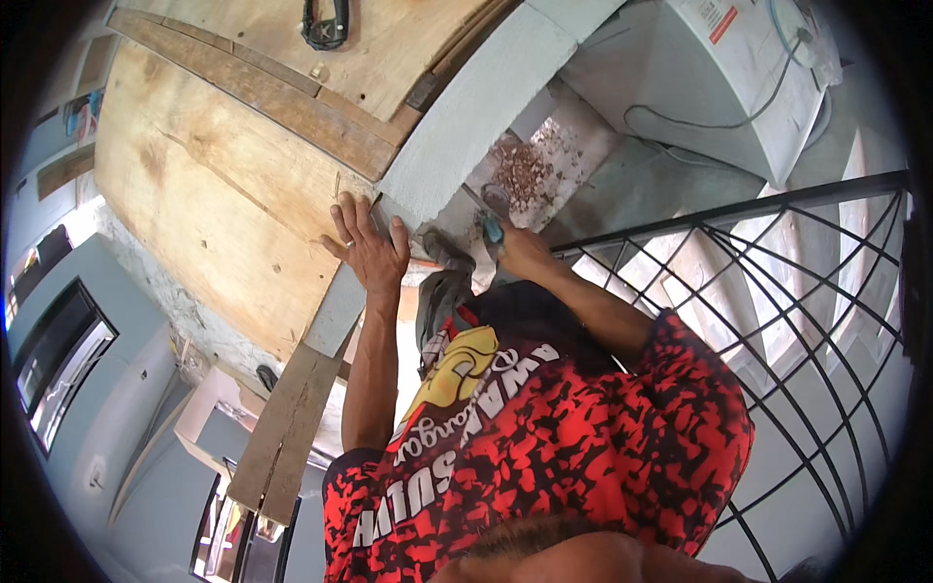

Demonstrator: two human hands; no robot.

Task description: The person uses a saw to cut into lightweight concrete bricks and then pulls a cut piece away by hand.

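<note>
Now, over at the plywood [194, 165]!
Left hand [377, 255] rests on its edge, fingers apart; right hand [523, 255] clamps round a teal-handled tool [493, 229] near the grey ledge [466, 119].

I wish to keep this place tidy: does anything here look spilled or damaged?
Yes: reddish-brown rubble lies scattered beyond the right hand, loose on a pale surface, so it looks spilled.

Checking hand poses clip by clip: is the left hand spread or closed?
Spread: the left hand has its thumb and fingers extended, at the pale tan plywood sheet.
</note>
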